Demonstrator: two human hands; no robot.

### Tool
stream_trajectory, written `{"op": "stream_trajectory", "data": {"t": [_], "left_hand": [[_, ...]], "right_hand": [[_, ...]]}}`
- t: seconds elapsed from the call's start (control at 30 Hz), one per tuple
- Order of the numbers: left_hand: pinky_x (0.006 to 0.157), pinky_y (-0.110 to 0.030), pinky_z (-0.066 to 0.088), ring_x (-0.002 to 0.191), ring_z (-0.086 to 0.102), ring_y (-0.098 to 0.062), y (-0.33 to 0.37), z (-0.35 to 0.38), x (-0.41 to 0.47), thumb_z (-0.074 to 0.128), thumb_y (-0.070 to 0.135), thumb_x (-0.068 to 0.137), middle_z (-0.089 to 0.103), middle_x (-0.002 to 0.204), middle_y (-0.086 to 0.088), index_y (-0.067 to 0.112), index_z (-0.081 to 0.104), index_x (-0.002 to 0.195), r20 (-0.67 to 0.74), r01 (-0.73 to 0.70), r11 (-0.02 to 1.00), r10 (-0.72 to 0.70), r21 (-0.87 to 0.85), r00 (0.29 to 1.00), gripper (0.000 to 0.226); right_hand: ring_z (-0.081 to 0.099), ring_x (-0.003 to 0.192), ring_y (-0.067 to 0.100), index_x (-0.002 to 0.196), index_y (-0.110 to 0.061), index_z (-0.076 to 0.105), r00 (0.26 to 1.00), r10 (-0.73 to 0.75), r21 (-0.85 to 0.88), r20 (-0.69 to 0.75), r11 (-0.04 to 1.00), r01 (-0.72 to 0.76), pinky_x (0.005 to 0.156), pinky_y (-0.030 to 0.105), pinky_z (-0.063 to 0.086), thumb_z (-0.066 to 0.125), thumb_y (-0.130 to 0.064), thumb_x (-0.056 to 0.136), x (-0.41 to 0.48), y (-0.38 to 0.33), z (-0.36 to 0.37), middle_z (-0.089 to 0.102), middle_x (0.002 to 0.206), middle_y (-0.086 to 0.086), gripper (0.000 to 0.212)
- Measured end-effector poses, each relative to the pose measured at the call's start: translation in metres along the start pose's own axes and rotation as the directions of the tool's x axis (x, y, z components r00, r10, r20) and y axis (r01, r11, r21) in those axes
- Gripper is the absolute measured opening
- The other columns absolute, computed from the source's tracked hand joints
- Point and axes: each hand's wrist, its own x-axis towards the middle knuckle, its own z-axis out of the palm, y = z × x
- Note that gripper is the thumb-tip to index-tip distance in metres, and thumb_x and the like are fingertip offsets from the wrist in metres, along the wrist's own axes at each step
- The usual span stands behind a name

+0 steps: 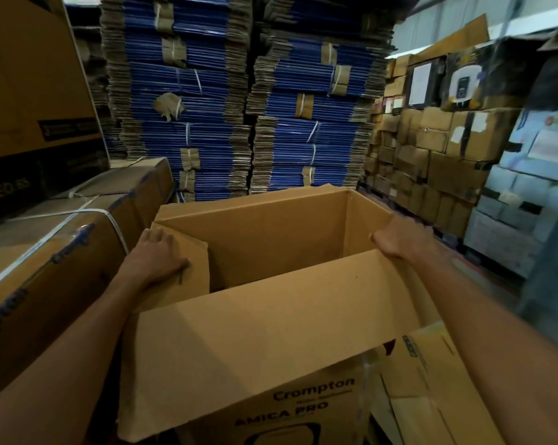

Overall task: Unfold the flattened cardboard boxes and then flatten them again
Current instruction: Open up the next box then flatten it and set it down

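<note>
A large brown cardboard box stands opened up in front of me, its top open and its inside empty. Its near long flap folds out toward me. My left hand lies flat, palm down, on the left short flap, which leans inward. My right hand is closed over the box's right top edge at the near corner. Black print reading "Crompton AMICA PRO" shows on the box's near wall below the flap.
Strapped bundles of flat brown cartons lie at my left. Tall stacks of blue-edged flattened cartons rise behind the box. Piled brown boxes fill the right. More flat cardboard lies at lower right.
</note>
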Motion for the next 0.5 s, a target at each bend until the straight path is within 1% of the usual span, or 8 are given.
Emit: {"op": "stream_trajectory", "data": {"t": [0.07, 0.1, 0.17, 0.2, 0.27, 0.37, 0.43, 0.5], "left_hand": [[0.123, -0.059, 0.017, 0.156, 0.010, -0.030, 0.005, -0.006, -0.009, 0.053, 0.058, 0.096, 0.019, 0.168, -0.009, 0.017, 0.030, 0.157, -0.010, -0.026, 0.995, 0.027, 0.094, 1.000, 0.077], [0.123, -0.060, 0.016, 0.155, 0.014, -0.028, 0.008, -0.009, -0.013, 0.051, 0.057, 0.098, 0.022, 0.167, -0.008, 0.019, 0.033, 0.155, -0.018, -0.071, 0.983, 0.076, 0.168, 0.997, 0.071], [0.123, -0.058, 0.015, 0.153, 0.020, -0.026, 0.019, -0.016, -0.023, 0.046, 0.054, 0.101, 0.026, 0.165, -0.004, 0.024, 0.040, 0.152, 0.014, -0.226, 0.935, 0.231, 0.272, 0.973, 0.060], [0.123, -0.056, 0.015, 0.153, 0.021, -0.024, 0.027, -0.018, -0.027, 0.044, 0.054, 0.102, 0.028, 0.165, -0.001, 0.026, 0.042, 0.151, 0.069, -0.313, 0.907, 0.307, 0.280, 0.949, 0.056], [0.123, -0.054, 0.012, 0.154, 0.018, -0.022, 0.043, -0.017, -0.033, 0.040, 0.056, 0.103, 0.031, 0.164, 0.005, 0.033, 0.048, 0.148, 0.231, -0.445, 0.861, 0.393, 0.246, 0.890, 0.051], [0.122, -0.058, 0.006, 0.155, 0.012, -0.020, 0.059, -0.013, -0.040, 0.037, 0.053, 0.105, 0.031, 0.164, 0.007, 0.031, 0.051, 0.147, 0.424, -0.508, 0.816, 0.371, 0.275, 0.826, 0.049], [0.122, -0.058, 0.008, 0.153, 0.017, -0.019, 0.062, -0.015, -0.044, 0.039, 0.053, 0.104, 0.036, 0.161, 0.006, 0.028, 0.055, 0.143, 0.375, -0.493, 0.824, 0.379, 0.280, 0.846, 0.048], [0.120, -0.053, 0.017, 0.148, 0.027, -0.019, 0.063, -0.024, -0.049, 0.041, 0.062, 0.100, 0.043, 0.156, 0.005, 0.031, 0.065, 0.125, 0.178, -0.472, 0.859, 0.442, 0.199, 0.879, 0.046]], "right_hand": [[0.053, 0.125, 0.032, 0.127, -0.014, 0.064, 0.984, -0.157, -0.073, -0.082, 0.986, 0.151, 0.110, 0.051, 0.034, 0.040, -0.058, 0.100, -0.013, -0.008, -0.002, 0.062, 0.134, 0.014, 0.057], [0.057, 0.117, 0.029, 0.121, -0.015, 0.067, 0.962, -0.257, -0.035, -0.090, 0.966, 0.255, 0.105, 0.049, 0.039, 0.037, -0.058, 0.102, -0.024, -0.015, -0.002, 0.067, 0.124, 0.011, 0.056], [0.062, 0.101, 0.022, 0.117, -0.021, 0.067, 0.911, -0.412, 0.094, 0.008, 0.907, 0.410, 0.096, 0.045, 0.046, 0.032, -0.059, 0.104, -0.049, -0.029, 0.003, 0.069, 0.107, 0.003, 0.054], [0.063, 0.093, 0.019, 0.108, -0.022, 0.069, 0.886, -0.462, 0.106, 0.036, 0.883, 0.457, 0.096, 0.045, 0.047, 0.029, -0.060, 0.104, -0.059, -0.035, 0.007, 0.069, 0.099, 0.001, 0.055], [0.058, 0.072, 0.013, 0.080, -0.017, 0.064, 0.869, -0.494, 0.064, -0.038, 0.867, 0.495, 0.094, 0.043, 0.048, 0.024, -0.058, 0.105, -0.071, -0.039, 0.014, 0.063, 0.077, 0.001, 0.063], [0.047, 0.059, 0.009, 0.065, -0.017, 0.052, 0.852, -0.505, 0.002, -0.134, 0.860, 0.510, 0.080, 0.034, 0.040, 0.023, -0.053, 0.107, -0.073, -0.036, 0.016, 0.053, 0.063, 0.000, 0.062], [0.046, 0.058, 0.010, 0.064, -0.017, 0.051, 0.845, -0.513, -0.014, -0.150, 0.856, 0.517, 0.075, 0.032, 0.036, 0.023, -0.053, 0.107, -0.071, -0.034, 0.018, 0.051, 0.061, 0.000, 0.062], [0.048, 0.057, 0.011, 0.064, -0.017, 0.053, 0.834, -0.518, -0.026, -0.190, 0.852, 0.524, 0.072, 0.032, 0.036, 0.023, -0.053, 0.107, -0.067, -0.035, 0.022, 0.052, 0.061, 0.000, 0.063]]}}
